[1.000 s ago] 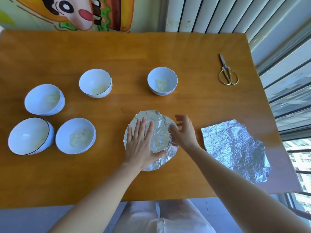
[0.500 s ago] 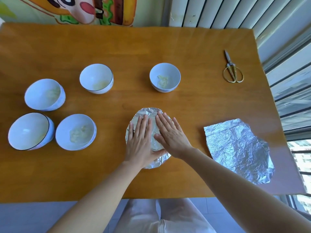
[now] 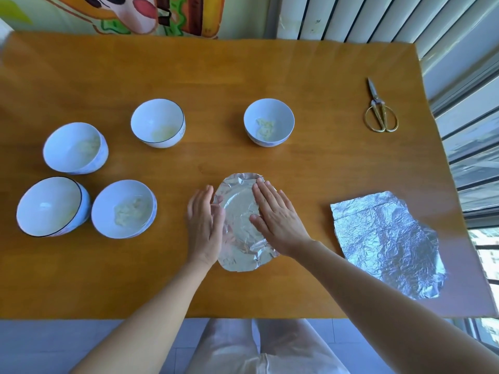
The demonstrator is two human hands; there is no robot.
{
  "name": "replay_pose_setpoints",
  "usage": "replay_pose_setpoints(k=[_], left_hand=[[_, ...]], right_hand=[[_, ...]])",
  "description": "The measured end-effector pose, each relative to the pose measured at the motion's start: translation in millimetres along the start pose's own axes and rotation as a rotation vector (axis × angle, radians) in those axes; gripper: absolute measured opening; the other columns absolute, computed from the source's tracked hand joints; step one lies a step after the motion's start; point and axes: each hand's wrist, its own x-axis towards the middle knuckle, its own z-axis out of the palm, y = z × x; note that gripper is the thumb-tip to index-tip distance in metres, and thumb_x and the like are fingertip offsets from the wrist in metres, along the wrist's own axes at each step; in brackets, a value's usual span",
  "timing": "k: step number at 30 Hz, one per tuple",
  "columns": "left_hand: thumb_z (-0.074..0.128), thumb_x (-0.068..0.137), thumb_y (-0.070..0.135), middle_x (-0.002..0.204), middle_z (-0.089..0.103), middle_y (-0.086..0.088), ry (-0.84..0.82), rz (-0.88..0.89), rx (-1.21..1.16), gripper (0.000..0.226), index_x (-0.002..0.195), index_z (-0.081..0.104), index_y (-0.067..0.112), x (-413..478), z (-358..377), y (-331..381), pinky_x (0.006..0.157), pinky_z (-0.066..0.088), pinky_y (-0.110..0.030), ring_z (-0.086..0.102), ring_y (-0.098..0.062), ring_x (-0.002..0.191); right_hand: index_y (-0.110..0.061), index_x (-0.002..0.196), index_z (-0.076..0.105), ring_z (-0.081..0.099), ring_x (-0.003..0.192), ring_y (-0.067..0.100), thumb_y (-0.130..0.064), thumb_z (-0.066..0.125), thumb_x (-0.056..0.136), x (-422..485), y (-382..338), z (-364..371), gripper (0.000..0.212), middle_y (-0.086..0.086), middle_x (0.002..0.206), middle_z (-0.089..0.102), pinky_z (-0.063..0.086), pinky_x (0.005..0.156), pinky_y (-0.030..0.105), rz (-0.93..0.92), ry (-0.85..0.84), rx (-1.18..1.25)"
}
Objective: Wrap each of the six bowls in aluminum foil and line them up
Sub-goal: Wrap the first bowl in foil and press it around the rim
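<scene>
Your left grip (image 3: 205, 228): fingers straight, laid against the left side of the foil-covered bowl (image 3: 239, 211); nothing clasped.
Your right grip (image 3: 278, 220): palm down, fingers straight and close together, pressing on the right half of the foil top; nothing clasped.
Item 1, foil-covered bowl: stands on the bench (image 3: 270, 76), centre, near your edge, between both grips; the foil is creased and its edge spreads onto the wood at the near side.
Items 2–6, uncovered white bowls, all upright:
- far centre bowl (image 3: 268, 126), pale scraps inside
- far left bowl (image 3: 158, 122), dark rim
- left bowl (image 3: 75, 148)
- near left bowl (image 3: 52, 206), dark rim
- near inner bowl (image 3: 124, 209), pale mash inside, just beside the near left bowl
Item 7, loose foil sheet (image 3: 386, 244): crumpled, lying flat to your right.
Item 8, scissors (image 3: 381, 109): gold handles, blades together, far right.
</scene>
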Motion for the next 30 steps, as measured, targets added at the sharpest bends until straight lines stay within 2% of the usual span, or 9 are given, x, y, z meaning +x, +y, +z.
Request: replay_pose_setpoints(k=[3,7,11,15,18,21,23,26,30], left_hand=[[0.029,0.101,0.038,0.153,0.043,-0.001,0.013,0.335,0.208,0.052,0.143,0.049,0.014,11,-6,12,0.119,0.017,-0.036,0.027,-0.021,0.146],[0.025,0.104,0.038,0.151,0.046,0.0,-0.217,0.537,0.397,0.052,0.146,0.047,0.015,33,8,31,0.119,0.017,-0.037,0.033,-0.022,0.145],[0.01,0.097,0.052,0.142,0.055,-0.003,-0.336,0.31,0.381,0.072,0.142,0.05,0.013,49,17,32,0.11,0.027,-0.037,0.047,-0.022,0.132],[0.013,0.097,0.053,0.114,0.07,-0.011,-0.352,0.094,0.037,0.075,0.114,0.068,0.006,63,16,23,0.1,0.045,-0.045,0.061,-0.024,0.11],[0.014,0.099,0.048,0.14,0.057,-0.007,-0.131,0.008,0.109,0.068,0.132,0.06,0.011,54,6,17,0.117,0.029,-0.041,0.045,-0.023,0.135],[0.017,0.102,0.039,0.153,0.044,0.0,0.083,0.063,0.169,0.058,0.144,0.049,0.014,23,3,24,0.12,0.017,-0.036,0.029,-0.019,0.146],[0.017,0.102,0.041,0.155,0.039,0.004,0.038,0.029,0.063,0.058,0.148,0.042,0.016,1,11,28,0.12,0.018,-0.031,0.027,-0.013,0.146],[0.024,0.099,0.051,0.154,0.036,0.01,-0.01,-0.229,-0.363,0.06,0.152,0.033,0.024,-12,28,19,0.113,0.03,-0.021,0.035,-0.002,0.14],[0.031,0.096,0.062,0.144,0.052,0.004,-0.056,-0.364,-0.623,0.061,0.145,0.043,0.028,-7,36,2,0.112,0.04,-0.047,0.049,-0.012,0.133]], right_hand=[[-0.013,0.158,0.005,-0.005,0.153,0.016,-0.054,0.01,0.1,-1,-1,0,0.071,0.002,0.166,-0.001,-0.008,0.122,0.03,-0.005,0.018,0.0],[-0.012,0.158,0.009,-0.001,0.153,0.017,-0.054,0.013,0.101,-2,-2,1,0.071,0.004,0.166,0.005,-0.005,0.123,0.03,-0.013,0.035,0.013],[-0.009,0.157,0.008,0.002,0.153,0.017,-0.055,0.015,0.101,-2,-2,2,0.073,0.005,0.165,0.008,-0.004,0.123,0.029,0.004,0.045,0.013],[-0.009,0.157,0.006,0.002,0.153,0.018,-0.054,0.015,0.101,-2,-2,1,0.073,0.005,0.165,0.008,-0.005,0.122,0.029,0.002,0.048,0.037],[-0.01,0.157,0.004,0.0,0.153,0.018,-0.053,0.016,0.101,-3,-3,0,0.072,0.004,0.165,0.005,-0.003,0.123,0.031,0.002,0.046,0.063],[-0.01,0.157,0.004,0.0,0.153,0.017,-0.054,0.014,0.101,-4,-3,1,0.072,0.004,0.166,0.006,-0.001,0.123,0.031,0.004,0.053,0.084],[-0.01,0.157,0.005,0.0,0.153,0.017,-0.055,0.013,0.1,-4,-3,1,0.073,0.005,0.166,0.007,0.001,0.124,0.031,0.007,0.055,0.1],[-0.01,0.157,0.005,0.0,0.153,0.017,-0.058,0.009,0.1,-3,-2,2,0.075,0.006,0.166,0.007,0.004,0.124,0.033,0.005,0.053,0.111],[-0.011,0.157,0.003,-0.001,0.153,0.017,-0.056,0.012,0.1,-4,-3,3,0.074,0.005,0.166,0.006,0.001,0.123,0.03,0.012,0.056,0.133]])
